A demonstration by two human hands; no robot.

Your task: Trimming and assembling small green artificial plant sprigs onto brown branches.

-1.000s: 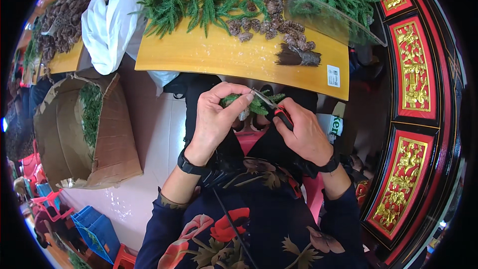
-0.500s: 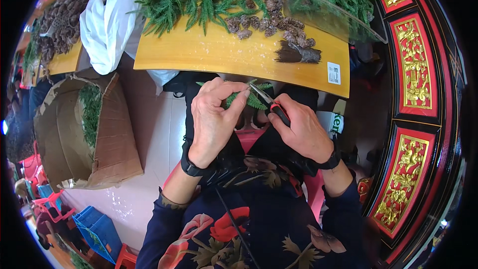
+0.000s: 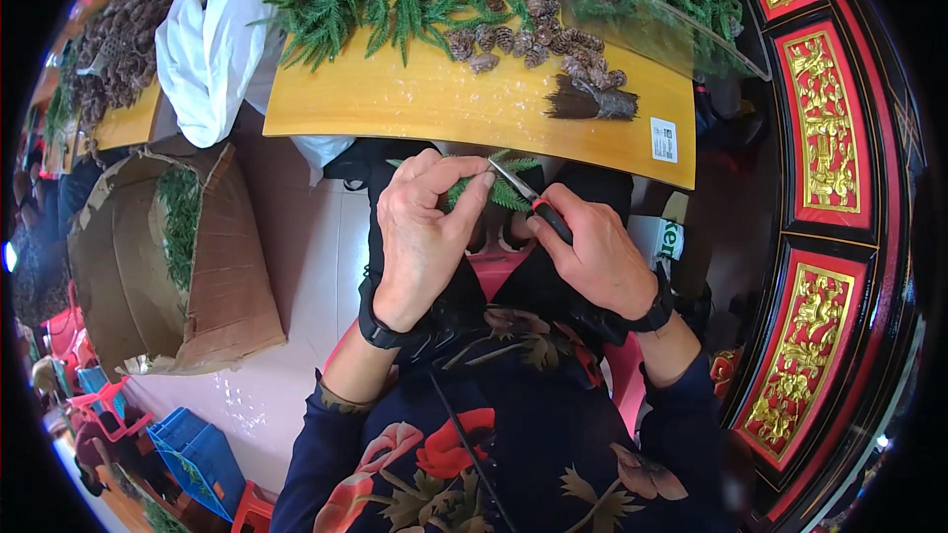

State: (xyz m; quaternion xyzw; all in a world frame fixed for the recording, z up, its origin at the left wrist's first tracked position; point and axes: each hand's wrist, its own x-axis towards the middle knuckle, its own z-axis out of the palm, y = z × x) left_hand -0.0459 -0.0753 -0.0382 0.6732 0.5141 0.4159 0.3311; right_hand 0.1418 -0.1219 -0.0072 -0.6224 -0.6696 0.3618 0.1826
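My left hand pinches a green artificial pine sprig just below the table's front edge, above my lap. Part of the sprig is hidden behind the fingers. In my right hand is a pair of needle-nose pliers with black and red handles. Their narrow tip reaches the left fingertips at the sprig. Whether the jaws grip a wire there is too small to tell.
On the yellow table lie green sprigs, pine cones and a bundle of dark wires. A clear bin of sprigs stands far right. A cardboard box sits on the left, with a blue crate below it.
The pliers have tilted a little and their tip has shifted slightly left, toward the left fingertips. My left hand keeps its pinch, almost unmoved.
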